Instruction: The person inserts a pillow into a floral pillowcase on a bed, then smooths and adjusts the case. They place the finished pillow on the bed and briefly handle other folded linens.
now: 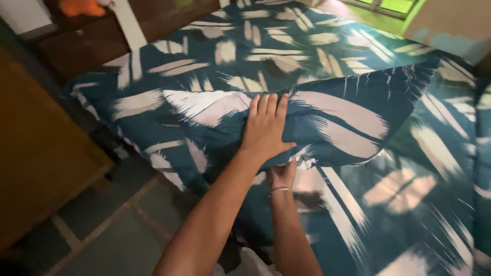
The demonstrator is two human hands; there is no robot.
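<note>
— What carries everything here?
— A bed [286,36] covered by a teal sheet with white brushstroke leaves.
— And directly on it?
— A pillow [353,117] in matching teal-and-white fabric, lying across the sheet.

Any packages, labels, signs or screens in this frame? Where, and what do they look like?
None in view.
Left hand: flat on top of a teal pillow with white brush-stroke print.
Right hand: under the pillow's near edge, mostly hidden, thin bracelet on the wrist.
Bedsheet: same teal and white print, no tag showing.
Orange object: top left on dark furniture, too blurred to identify.
</note>
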